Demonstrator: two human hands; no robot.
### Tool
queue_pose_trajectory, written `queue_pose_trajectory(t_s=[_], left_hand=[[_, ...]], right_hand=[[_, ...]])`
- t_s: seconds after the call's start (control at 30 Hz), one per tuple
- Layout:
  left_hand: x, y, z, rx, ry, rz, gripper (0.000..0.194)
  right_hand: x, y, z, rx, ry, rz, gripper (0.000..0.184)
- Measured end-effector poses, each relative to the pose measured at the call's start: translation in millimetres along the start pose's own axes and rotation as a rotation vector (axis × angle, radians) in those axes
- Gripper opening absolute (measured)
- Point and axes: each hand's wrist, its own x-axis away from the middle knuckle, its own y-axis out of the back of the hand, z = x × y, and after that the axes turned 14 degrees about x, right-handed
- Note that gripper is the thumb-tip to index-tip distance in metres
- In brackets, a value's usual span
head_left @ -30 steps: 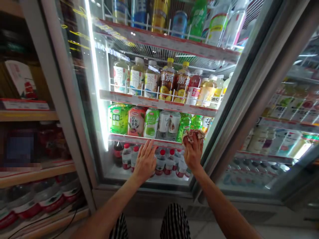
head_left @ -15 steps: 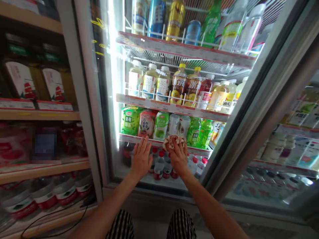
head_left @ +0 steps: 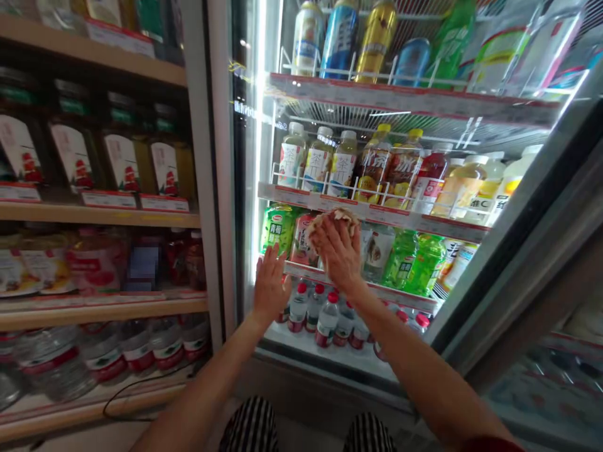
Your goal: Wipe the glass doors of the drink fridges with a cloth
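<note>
Head view: one left hand (head_left: 271, 282), empty, fingers slightly apart, low at left. One right hand (head_left: 342, 257), fingers extended over one cloth (head_left: 317, 235); whether that grip clamps it, cannot tell. Cloth has shifted up and left, so contact now falls beside the red bottle (head_left: 300, 242). Rightward, two green bottles (head_left: 428, 263).

Cooler shelf (head_left: 301, 198) — yellow-capped bottles (head_left: 373, 166), upright; cooler floor (head_left: 301, 340) — red-capped bottles (head_left: 327, 323).

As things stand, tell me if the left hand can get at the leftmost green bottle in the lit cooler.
Probably not: the left hand is right by the green bottle, but a glass door, suggested by the reflections, seems to stand between them.
</note>
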Motion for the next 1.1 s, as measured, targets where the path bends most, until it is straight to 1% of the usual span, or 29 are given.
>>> queue_pose_trajectory(t_s=[0.1,0.17,0.2,0.23,0.33,0.37,0.4,0.43,0.53,0.57,0.6,0.63,0.73,0.8,0.87,0.93,1.0,1.03,1.1], left_hand=[[-7.3,9.1,17.6,-0.016,0.048,-0.031,0.057],[-9.2,13.6,28.2,-0.016,0.061,-0.026,0.057],[-9.4,15.5,32.8,-0.016,0.063,-0.020,0.057],[-9.3,17.2,36.8,-0.017,0.064,-0.015,0.058],[-7.4,21.8,45.9,-0.026,0.080,-0.024,0.059],[-6.3,23.3,48.5,-0.029,0.090,-0.027,0.060],[-4.9,24.7,51.1,-0.031,0.101,-0.028,0.060],[-3.3,26.3,54.0,-0.031,0.112,-0.024,0.060],[1.2,32.1,63.9,-0.023,0.164,-0.019,0.058],[2.0,34.6,67.3,-0.021,0.181,-0.024,0.058],[2.4,37.3,70.6,-0.020,0.193,-0.030,0.058],[2.3,40.2,73.6,-0.019,0.200,-0.033,0.057],[0.2,49.2,80.8,-0.002,0.189,-0.055,0.056],[-1.1,55.5,84.5,0.017,0.175,-0.077,0.057],[-1.5,61.8,87.7,0.024,0.166,-0.097,0.057],[-1.5,67.5,90.3,0.018,0.165,-0.111,0.056],[-2.7,71.6,91.2,0.015,0.169,-0.132,0.054],[-4.0,72.8,90.9,0.020,0.170,-0.140,0.055],[-8.4,73.3,88.4,0.036,0.170,-0.147,0.057]], right_hand=[[21.2,-9.3,22.6,-0.099,0.250,0.032,0.042],[22.6,-12.5,29.2,-0.148,0.358,0.025,0.040],[16.6,-12.9,29.3,-0.158,0.361,0.019,0.039],[7.0,-12.7,27.7,-0.158,0.326,0.014,0.038],[-24.4,-10.7,23.3,-0.142,0.126,0.019,0.041],[-28.8,-10.6,25.1,-0.140,0.095,0.021,0.042],[-28.5,-11.3,29.3,-0.142,0.109,0.019,0.043],[-23.8,-12.7,35.6,-0.150,0.163,0.014,0.043],[-3.7,-20.3,58.5,-0.189,0.399,-0.004,0.037],[-2.7,-23.0,64.4,-0.198,0.448,-0.007,0.036],[-7.3,-25.4,68.7,-0.204,0.466,-0.009,0.035],[-17.1,-27.3,71.5,-0.206,0.451,-0.011,0.036],[-61.3,-30.8,77.5,-0.222,0.305,-0.029,0.041],[-79.3,-32.3,86.6,-0.243,0.248,-0.044,0.043],[-77.0,-35.1,101.3,-0.274,0.303,-0.056,0.042],[-63.9,-39.6,115.7,-0.303,0.419,-0.057,0.038],[-58.4,-43.8,121.8,-0.319,0.531,-0.058,0.034],[-62.9,-44.9,120.1,-0.321,0.561,-0.058,0.032],[-86.6,-44.1,108.5,-0.316,0.535,-0.058,0.032]])
